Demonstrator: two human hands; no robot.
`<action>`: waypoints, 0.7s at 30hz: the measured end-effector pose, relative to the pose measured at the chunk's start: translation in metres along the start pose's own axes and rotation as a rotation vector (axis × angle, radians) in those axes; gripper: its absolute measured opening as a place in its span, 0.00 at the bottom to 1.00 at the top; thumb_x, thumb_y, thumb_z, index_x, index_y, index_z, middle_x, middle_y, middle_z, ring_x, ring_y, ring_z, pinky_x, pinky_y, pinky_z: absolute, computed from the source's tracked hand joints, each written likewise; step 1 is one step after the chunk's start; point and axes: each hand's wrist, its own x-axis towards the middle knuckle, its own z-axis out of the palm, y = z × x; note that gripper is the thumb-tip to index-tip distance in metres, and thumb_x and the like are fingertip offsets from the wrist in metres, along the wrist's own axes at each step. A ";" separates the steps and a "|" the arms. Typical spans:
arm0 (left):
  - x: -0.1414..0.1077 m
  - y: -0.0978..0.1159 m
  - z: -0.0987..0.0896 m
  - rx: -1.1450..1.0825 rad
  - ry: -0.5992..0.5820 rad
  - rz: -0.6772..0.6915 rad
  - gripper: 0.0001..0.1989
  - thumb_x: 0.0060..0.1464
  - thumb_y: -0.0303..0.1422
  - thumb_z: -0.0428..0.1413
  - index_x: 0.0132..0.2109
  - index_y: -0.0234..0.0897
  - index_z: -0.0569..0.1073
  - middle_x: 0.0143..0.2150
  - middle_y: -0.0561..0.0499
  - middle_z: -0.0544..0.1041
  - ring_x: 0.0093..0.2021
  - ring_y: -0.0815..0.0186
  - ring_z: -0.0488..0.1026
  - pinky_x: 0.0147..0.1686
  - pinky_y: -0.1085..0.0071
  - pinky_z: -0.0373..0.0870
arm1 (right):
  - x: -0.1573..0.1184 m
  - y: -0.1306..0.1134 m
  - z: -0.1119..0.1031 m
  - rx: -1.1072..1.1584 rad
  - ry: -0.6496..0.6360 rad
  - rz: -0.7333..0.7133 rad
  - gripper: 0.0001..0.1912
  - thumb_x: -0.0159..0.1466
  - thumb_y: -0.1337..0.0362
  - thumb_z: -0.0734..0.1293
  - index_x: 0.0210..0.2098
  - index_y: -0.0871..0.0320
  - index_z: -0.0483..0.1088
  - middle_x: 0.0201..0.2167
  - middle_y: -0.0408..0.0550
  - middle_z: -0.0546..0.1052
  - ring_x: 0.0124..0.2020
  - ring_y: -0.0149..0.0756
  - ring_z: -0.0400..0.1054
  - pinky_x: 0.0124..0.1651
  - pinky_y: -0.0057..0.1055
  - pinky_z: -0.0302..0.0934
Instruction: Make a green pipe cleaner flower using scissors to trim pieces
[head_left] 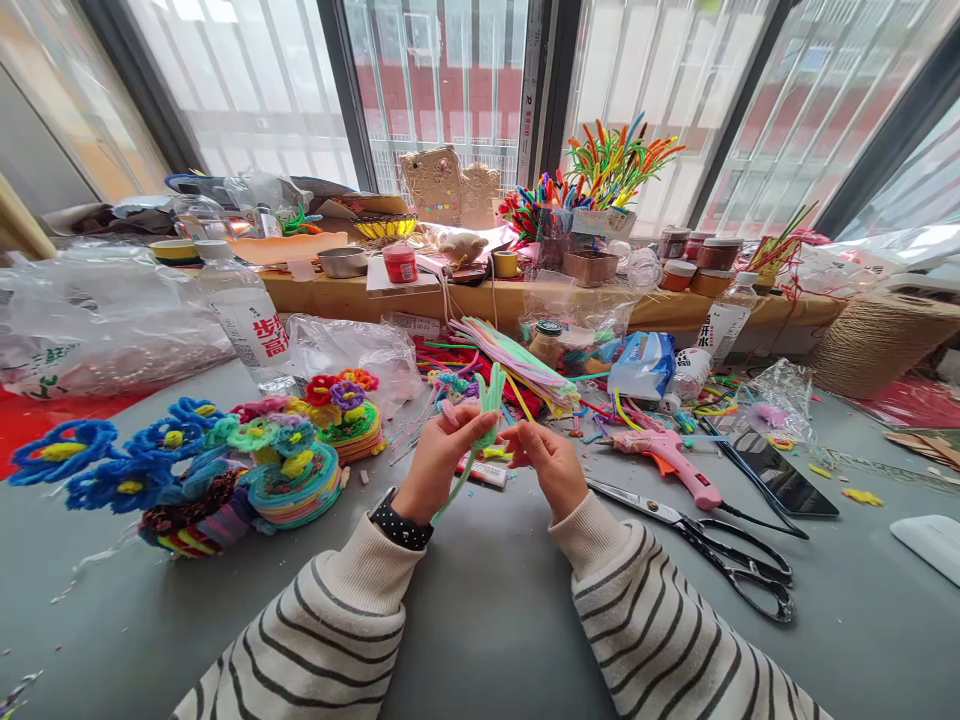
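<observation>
Above the middle of the table, my left hand (450, 447) is closed around light green pipe cleaners (493, 392). Their upper ends stand up as bent loops, and one long stem trails down past the wrist. My right hand (546, 455) is beside it, thumb and fingertips pinched together close to the green bundle; whatever it grips is too small to make out. Behind the hands lies a heap of loose pastel pipe cleaners (517, 362). To the left stand pipe-cleaner flower pots: one with blue flowers (169, 440), one with a pastel striped base (296, 490).
Right of my hands lie a pink glue gun (671, 460), large scissors (697, 540) and a dark phone (780, 470). A twine cone (885, 340) stands at far right. Bottles, plastic bags (105, 310) and a raised shelf (322, 298) with paint pots line the back.
</observation>
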 end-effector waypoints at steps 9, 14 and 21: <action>-0.004 -0.003 0.006 0.260 -0.299 -0.189 0.11 0.37 0.36 0.57 0.26 0.31 0.71 0.23 0.53 0.69 0.24 0.73 0.63 0.25 0.76 0.61 | 0.001 -0.005 -0.009 -0.033 0.066 -0.035 0.11 0.52 0.58 0.61 0.22 0.60 0.64 0.13 0.36 0.60 0.13 0.22 0.51 0.16 0.22 0.48; -0.002 -0.006 0.003 0.322 -0.211 -0.206 0.13 0.38 0.40 0.56 0.25 0.31 0.70 0.22 0.51 0.70 0.23 0.71 0.66 0.25 0.73 0.65 | 0.002 -0.002 -0.010 -0.081 0.095 -0.080 0.12 0.54 0.59 0.58 0.18 0.59 0.59 0.12 0.36 0.58 0.13 0.22 0.52 0.15 0.22 0.48; -0.003 -0.004 0.004 0.487 -0.159 -0.051 0.13 0.40 0.41 0.54 0.23 0.33 0.70 0.15 0.56 0.63 0.18 0.74 0.60 0.18 0.78 0.58 | 0.002 -0.006 -0.007 -0.041 0.066 -0.005 0.11 0.51 0.57 0.62 0.26 0.61 0.65 0.14 0.36 0.60 0.13 0.22 0.49 0.15 0.22 0.46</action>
